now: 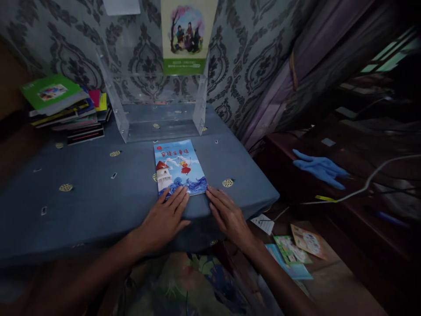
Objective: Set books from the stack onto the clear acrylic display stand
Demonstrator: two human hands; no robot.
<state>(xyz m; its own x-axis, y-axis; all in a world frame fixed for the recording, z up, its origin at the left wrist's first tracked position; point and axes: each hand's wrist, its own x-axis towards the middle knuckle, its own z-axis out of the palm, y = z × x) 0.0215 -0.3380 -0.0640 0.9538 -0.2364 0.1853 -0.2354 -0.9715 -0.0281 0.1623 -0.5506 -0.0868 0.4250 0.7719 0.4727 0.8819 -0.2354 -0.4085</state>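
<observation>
Picture book, near the front edge of the surface; left hand outstretched on its lower cover, right hand likewise at its near-right corner, neither gripping; a nearward drag could drop it.

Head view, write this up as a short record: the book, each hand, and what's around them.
Book: blue cover, lying flat on the table
Left hand: open, fingertips on the book's near edge
Right hand: open, fingertips at the book's near right corner
Behind the book: clear stand
Far left of table: stack of books
Off to the right: blue glove
</observation>
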